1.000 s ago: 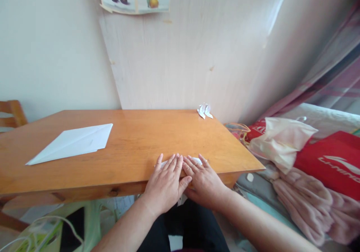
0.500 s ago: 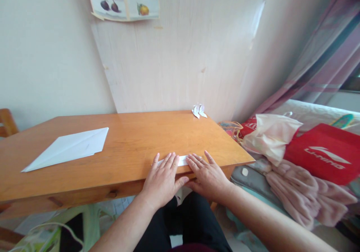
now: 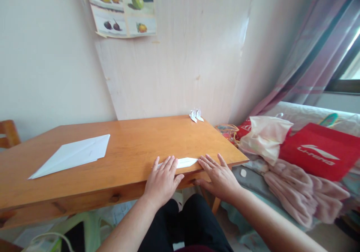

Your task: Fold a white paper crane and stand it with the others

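A narrow folded strip of white paper [image 3: 186, 162] lies along the front edge of the wooden table [image 3: 132, 143]. My left hand [image 3: 162, 177] presses flat on the paper's left part, fingers stretched forward and thumb pointing right; it covers that part. At the paper's pointed right end, my right hand [image 3: 218, 175] rests with fingers extended on the tabletop, its fingertips by the tip. Both hands are open. The middle of the paper shows between them.
White paper sheets [image 3: 73, 155] lie on the table's left side. Small folded paper pieces [image 3: 196, 115] stand at the back right corner. Right of the table are a red bag [image 3: 320, 152], a cream bag [image 3: 267, 135] and pink cloth [image 3: 303, 192]. A green stool [image 3: 94, 225] is below left.
My right hand has slid right along the paper, uncovering more of it. My left hand has stayed on the left part. The view has tilted up slightly.
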Demonstrator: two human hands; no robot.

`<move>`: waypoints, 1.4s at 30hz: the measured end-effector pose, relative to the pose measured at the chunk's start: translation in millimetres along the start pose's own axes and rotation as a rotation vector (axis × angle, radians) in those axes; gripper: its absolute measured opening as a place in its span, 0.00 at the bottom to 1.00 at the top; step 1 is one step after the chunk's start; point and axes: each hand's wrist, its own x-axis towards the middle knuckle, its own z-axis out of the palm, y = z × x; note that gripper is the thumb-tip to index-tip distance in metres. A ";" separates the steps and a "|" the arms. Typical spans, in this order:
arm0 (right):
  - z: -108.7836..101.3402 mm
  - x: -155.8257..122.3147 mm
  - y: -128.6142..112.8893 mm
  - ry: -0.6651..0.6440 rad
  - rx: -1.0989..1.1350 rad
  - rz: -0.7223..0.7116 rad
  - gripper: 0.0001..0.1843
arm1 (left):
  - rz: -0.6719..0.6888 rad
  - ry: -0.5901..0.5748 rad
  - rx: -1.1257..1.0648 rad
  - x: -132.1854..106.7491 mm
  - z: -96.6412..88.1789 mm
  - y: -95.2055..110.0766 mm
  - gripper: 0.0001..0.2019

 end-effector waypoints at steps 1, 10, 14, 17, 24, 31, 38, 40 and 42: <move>0.2 -2.2 -0.1 0.027 0.012 0.010 0.38 | 0.006 0.012 -0.009 -1.5 0.3 -0.3 0.27; 2.1 -18.5 -5.6 0.394 0.402 0.137 0.26 | -0.005 0.087 -0.303 -11.9 -13.6 -9.3 0.17; -6.0 -12.6 -24.2 0.497 0.689 0.245 0.21 | -0.252 0.157 -0.677 -6.1 -41.1 -0.5 0.15; -15.6 -1.9 -45.4 0.411 0.922 0.315 0.21 | -0.443 0.087 -1.217 -4.8 -62.3 14.8 0.21; -31.8 20.8 -92.6 0.152 1.462 0.193 0.20 | -0.567 -0.002 -1.738 -19.1 -84.9 45.1 0.21; -31.9 17.6 -112.6 0.126 1.602 0.272 0.20 | -0.592 -0.020 -1.736 -36.2 -90.5 53.9 0.21; -42.7 7.3 -123.8 0.105 1.643 0.273 0.18 | -0.603 -0.005 -1.634 -40.3 -98.9 61.6 0.23; -44.5 4.2 -127.2 0.077 1.683 0.278 0.17 | -0.582 -0.016 -1.633 -42.3 -102.5 63.6 0.24; -45.6 2.0 -129.5 0.066 1.717 0.292 0.17 | -0.553 -0.024 -1.624 -45.1 -105.6 65.2 0.25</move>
